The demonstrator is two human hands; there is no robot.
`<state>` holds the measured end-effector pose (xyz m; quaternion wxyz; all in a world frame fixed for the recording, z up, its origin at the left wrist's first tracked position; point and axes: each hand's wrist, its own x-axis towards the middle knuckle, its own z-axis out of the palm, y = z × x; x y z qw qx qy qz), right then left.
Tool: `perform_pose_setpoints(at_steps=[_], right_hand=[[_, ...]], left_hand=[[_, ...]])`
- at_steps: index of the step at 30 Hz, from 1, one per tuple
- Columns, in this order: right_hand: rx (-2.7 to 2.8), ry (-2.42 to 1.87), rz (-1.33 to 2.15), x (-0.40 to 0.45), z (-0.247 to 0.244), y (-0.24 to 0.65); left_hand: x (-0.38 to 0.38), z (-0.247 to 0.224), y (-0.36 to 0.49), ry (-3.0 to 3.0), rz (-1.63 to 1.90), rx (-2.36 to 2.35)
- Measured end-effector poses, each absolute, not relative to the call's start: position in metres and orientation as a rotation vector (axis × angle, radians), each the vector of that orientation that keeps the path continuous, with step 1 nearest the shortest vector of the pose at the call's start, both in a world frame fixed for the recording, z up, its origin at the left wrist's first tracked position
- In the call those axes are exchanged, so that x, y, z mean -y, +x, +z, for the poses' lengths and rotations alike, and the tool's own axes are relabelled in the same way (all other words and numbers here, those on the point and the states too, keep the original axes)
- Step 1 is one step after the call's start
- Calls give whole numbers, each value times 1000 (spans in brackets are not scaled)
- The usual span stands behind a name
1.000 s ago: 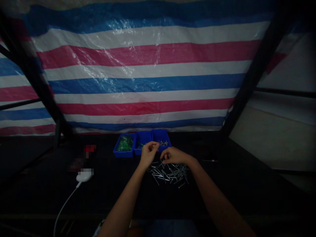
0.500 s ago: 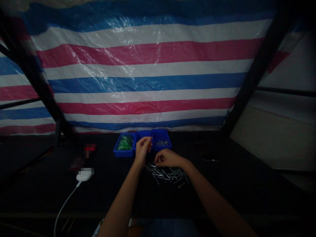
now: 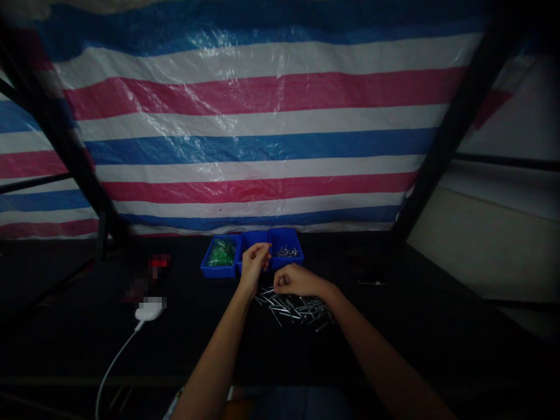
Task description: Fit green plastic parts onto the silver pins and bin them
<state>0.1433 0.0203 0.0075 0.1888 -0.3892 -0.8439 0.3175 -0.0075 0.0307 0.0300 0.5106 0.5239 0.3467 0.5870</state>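
In front of the middle blue bin [image 3: 254, 236] is my left hand [image 3: 254, 265], its fingers pressed together in a pinch; anything between them is too small to make out. Just to the right, my right hand [image 3: 300, 280] curls closed at the far edge of a loose pile of long metal pins, like nails or screws [image 3: 295, 309]. What its fingers hold, if anything, is hidden. The right blue bin [image 3: 286, 233] contains small shiny metal pieces [image 3: 287, 252]. Green pieces in clear plastic [image 3: 221, 252] fill the left blue bin [image 3: 219, 272].
A white device [image 3: 149, 310] with a cable [image 3: 112, 357] lies on the black tabletop [image 3: 184, 344] at left, near a blurred red item [image 3: 160, 261]. A dark flat object [image 3: 370, 275] is at right. Striped sheeting [image 3: 262, 146] hangs behind, between dark frame posts.
Very little differs. The fingers of my right hand have drawn slightly closer together; my left hand and the bins stay where they were.
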Motion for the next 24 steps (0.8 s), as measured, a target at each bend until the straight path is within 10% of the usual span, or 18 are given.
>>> perform_pose_setpoints(at_steps=[24], right_hand=[[1765,-951,853,-34,23,167]], left_hand=[[-25,20,5,1632,1024,-853]])
